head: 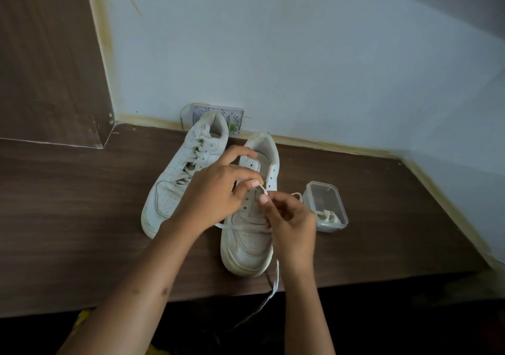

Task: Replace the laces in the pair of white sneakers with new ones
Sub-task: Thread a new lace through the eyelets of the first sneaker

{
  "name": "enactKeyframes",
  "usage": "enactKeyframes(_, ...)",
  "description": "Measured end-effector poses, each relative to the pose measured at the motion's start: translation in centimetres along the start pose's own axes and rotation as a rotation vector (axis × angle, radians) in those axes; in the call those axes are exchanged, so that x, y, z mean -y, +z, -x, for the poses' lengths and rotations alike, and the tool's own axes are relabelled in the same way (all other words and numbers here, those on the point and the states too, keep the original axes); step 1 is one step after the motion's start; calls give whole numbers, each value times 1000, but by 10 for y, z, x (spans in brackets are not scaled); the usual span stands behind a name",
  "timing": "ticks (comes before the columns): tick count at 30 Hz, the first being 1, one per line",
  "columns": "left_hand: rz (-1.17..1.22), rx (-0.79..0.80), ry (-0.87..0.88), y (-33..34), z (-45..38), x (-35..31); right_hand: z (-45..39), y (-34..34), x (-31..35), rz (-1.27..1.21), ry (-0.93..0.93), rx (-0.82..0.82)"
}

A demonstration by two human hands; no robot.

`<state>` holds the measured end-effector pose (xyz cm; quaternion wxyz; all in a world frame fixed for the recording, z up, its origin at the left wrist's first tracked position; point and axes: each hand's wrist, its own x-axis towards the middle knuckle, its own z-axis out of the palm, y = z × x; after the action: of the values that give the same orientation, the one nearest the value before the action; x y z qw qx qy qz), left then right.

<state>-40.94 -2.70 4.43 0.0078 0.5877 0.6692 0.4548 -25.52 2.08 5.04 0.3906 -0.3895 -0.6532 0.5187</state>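
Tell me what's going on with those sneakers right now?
A person is lacing the near sneaker on the wooden table. The left hand and right hand both pinch the end of a white lace over its eyelets; the rest trails off the table edge. The far sneaker is laced. A clear plastic container beside them holds more lace.

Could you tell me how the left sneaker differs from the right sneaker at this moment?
The left sneaker is fully laced and untouched; the right sneaker shows bare upper eyelets. Both hands work over the right sneaker: the left hand and right hand pinch a lace end. Both are white, toes toward the person.
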Motion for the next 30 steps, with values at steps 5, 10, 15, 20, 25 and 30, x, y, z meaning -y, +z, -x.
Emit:
enactKeyframes(5, 78, 367, -79, -14, 3, 21, 0, -8, -2, 292, -122, 69)
enactKeyframes(10, 119, 466, -105, -12, 9, 20, 1, -7, -3, 432, -214, 63)
enactKeyframes(15, 153, 399, -120, -8, 10, 19, -1, 1, -11, 599, -236, -33)
enactKeyframes(20, 152, 380, -107, -7, 10, 19, -5, 4, -14, 600, -194, -38)
enactKeyframes(25, 168, 376, -114, -7, 10, 20, -8, 6, -7, 557, -101, 31)
enactKeyframes(30, 216, 362, -134, -8, 9, 20, -16, 6, -5, 483, 22, 129)
